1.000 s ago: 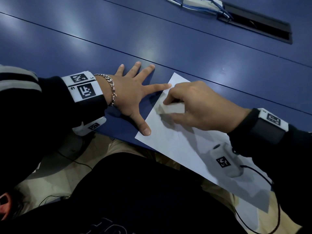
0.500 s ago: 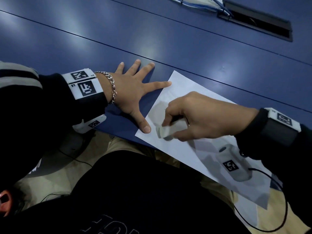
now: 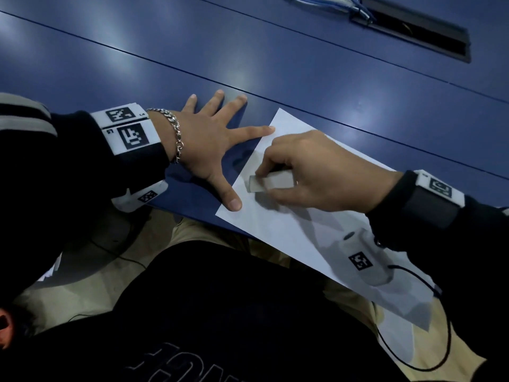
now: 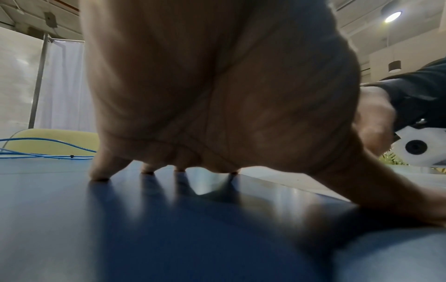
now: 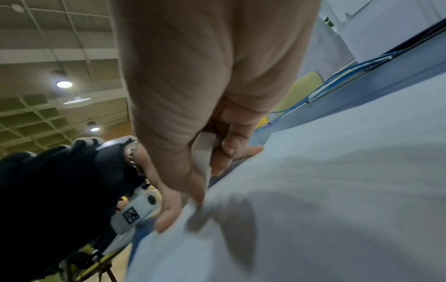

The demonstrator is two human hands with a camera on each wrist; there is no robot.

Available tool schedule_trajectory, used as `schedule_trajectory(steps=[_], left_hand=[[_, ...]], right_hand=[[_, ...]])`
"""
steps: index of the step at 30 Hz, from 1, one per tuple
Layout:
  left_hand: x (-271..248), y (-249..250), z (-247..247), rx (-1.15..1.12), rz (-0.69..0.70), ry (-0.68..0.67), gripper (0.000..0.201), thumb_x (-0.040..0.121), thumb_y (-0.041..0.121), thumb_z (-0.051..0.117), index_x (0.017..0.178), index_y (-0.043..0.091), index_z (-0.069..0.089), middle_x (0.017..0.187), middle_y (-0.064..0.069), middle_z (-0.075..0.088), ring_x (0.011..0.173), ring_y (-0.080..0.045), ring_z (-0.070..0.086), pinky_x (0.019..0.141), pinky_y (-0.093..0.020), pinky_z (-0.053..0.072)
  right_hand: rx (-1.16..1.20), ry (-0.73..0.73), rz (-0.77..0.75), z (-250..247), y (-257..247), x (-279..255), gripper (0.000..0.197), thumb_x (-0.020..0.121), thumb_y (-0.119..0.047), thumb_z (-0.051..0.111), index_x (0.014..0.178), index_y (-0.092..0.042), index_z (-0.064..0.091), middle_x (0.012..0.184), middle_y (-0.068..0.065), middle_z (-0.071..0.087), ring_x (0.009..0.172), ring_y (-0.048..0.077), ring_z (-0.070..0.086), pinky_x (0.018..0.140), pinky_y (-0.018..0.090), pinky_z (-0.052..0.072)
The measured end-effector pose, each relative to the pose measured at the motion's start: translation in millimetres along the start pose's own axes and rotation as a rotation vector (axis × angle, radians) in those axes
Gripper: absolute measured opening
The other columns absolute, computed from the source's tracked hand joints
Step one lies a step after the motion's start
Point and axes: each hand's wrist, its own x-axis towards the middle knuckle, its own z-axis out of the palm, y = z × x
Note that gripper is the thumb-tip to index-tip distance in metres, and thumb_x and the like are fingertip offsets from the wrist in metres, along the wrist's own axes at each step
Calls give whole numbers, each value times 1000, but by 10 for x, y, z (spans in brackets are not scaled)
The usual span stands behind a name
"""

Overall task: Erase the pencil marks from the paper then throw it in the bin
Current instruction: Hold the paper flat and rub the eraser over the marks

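A white sheet of paper [image 3: 297,230] lies at the near edge of the blue table [image 3: 275,64], partly hanging over it. My left hand [image 3: 212,144] is spread flat, its forefinger and thumb pressing the paper's left edge; the other fingers rest on the table. My right hand [image 3: 311,172] pinches a white eraser [image 3: 271,181] and holds its end against the paper near the left edge. In the right wrist view the eraser [image 5: 204,154] shows between thumb and fingers above the paper [image 5: 337,190]. No pencil marks are readable. No bin is in view.
A black cable slot [image 3: 413,31] with blue and white cables [image 3: 330,1] sits at the table's far side. A yellow chair back [image 4: 53,141] stands beyond the table. My lap is under the paper's overhanging part.
My right hand slid the eraser toward me, then back away again along the paper's left part. The left hand has stayed pressed on the paper's edge.
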Motion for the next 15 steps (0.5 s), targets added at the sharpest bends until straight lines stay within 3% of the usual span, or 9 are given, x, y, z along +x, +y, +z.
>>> schedule_trajectory(steps=[4,10,13,15], left_hand=[[4,-4,7,6,-1,-2,150,23,109,56,138,72,-34,166,-4,-37,155,-42,-27,118,-77,2],[0,2,10,6,-5,1,150,24,109,55,138,72,-34,167,-3,-36,155,-42,-26,119,-76,1],[4,-7,14,6,-7,1,149,24,109,55,137,72,-34,167,-3,-36,155,-42,-27,119,-76,1],[8,-8,17,7,-2,8,149,23,110,55,136,73,-35,167,-3,-36,155,-41,-27,119,-76,1]], right_hand=[[65,-231,16,-63,-44,-89,28,79,-45,79,104,-33,75,95,-20,68,87,-4,61,79,12,45],[-1,-15,26,-10,15,-27,34,81,-53,72,105,-28,74,94,-18,67,88,3,63,84,25,50],[58,-188,34,-56,-21,-111,28,80,-48,77,105,-35,75,94,-23,68,86,-5,62,79,12,45],[49,-203,47,-89,4,-79,29,80,-46,79,107,-37,76,93,-26,69,84,-7,61,76,5,39]])
